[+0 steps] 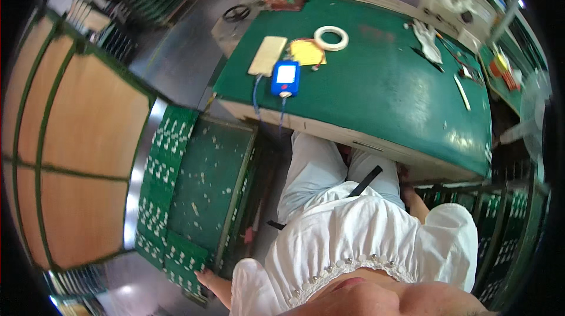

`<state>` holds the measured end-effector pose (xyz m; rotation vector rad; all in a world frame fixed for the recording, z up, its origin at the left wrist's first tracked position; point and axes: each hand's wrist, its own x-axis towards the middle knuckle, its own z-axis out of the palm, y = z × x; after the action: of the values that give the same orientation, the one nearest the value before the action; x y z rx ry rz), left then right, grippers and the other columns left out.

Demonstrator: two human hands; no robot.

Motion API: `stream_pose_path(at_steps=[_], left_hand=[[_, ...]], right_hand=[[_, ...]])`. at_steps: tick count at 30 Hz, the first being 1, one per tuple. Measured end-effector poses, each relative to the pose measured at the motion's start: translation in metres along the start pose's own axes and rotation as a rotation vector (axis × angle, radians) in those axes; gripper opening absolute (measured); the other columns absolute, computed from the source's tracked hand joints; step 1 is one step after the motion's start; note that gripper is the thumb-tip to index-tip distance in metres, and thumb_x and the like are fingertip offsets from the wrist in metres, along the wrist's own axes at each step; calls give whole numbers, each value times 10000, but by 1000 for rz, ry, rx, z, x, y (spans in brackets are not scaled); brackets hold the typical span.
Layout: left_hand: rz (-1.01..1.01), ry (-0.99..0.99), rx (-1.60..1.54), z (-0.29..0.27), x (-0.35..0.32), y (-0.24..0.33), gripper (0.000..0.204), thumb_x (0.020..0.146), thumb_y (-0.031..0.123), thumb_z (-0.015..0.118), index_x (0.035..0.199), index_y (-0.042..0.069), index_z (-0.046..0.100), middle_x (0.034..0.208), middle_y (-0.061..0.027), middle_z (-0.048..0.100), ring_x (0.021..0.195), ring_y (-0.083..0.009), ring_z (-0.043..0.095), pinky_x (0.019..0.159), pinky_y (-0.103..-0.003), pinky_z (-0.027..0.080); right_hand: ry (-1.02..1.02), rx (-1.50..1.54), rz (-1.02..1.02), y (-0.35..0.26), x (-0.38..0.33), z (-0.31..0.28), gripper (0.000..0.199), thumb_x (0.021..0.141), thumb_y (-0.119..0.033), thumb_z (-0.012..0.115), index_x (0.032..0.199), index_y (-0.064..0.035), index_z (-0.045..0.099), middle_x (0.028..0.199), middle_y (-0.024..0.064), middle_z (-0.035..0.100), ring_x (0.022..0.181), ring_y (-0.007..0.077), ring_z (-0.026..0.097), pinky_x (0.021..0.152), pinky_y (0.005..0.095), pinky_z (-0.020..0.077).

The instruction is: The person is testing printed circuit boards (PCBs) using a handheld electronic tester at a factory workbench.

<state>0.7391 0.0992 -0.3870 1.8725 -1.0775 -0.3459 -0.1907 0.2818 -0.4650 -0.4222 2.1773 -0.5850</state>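
My left hand (pixel 206 277) reaches down at the lower left and pinches the edge of a green circuit board (pixel 187 257) with small white parts. That board lies at the near end of a row of similar green boards (pixel 158 169) along the left side of a dark green rack top (pixel 206 174). My right hand (pixel 405 191) hangs low beside my right thigh, near the bench's front edge. It is mostly hidden there, so its fingers do not show.
On the green bench (pixel 388 104) lie a blue handheld device (pixel 286 78) with cables, a beige block (pixel 268 55), a yellow pad (pixel 308 52), a tape roll (pixel 318 41) and a white glove (pixel 428 42). Board racks (pixel 500 216) stand at right; wooden panels (pixel 88 121) at left.
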Motion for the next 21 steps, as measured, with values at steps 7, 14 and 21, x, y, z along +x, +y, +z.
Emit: stream_pose_path(at_steps=[7,14,21], left_hand=[[-376,111,-9,40,60,15,483,813,238,533,1228,-6,496,1141,-213,585,1021,-342,579,840,-434,501],[-563,423,-641,73,71,31,439,853,271,533,1207,10,511,1193,-159,560,1040,-279,562,819,-397,508],[-700,761,-1183,51,60,25,407,888,299,534,1188,24,524,1237,-112,538,1056,-226,546,802,-366,515]], right_hand=[[45,654,240,-3,-25,1,333,863,-295,511,1069,-52,607,912,104,633,746,211,565,660,344,461],[169,177,246,92,-1,6,298,852,-171,480,1079,-5,581,956,132,627,742,215,553,667,354,456],[-50,495,313,32,-13,0,227,803,-196,549,927,-21,623,829,125,626,657,220,574,589,358,464]])
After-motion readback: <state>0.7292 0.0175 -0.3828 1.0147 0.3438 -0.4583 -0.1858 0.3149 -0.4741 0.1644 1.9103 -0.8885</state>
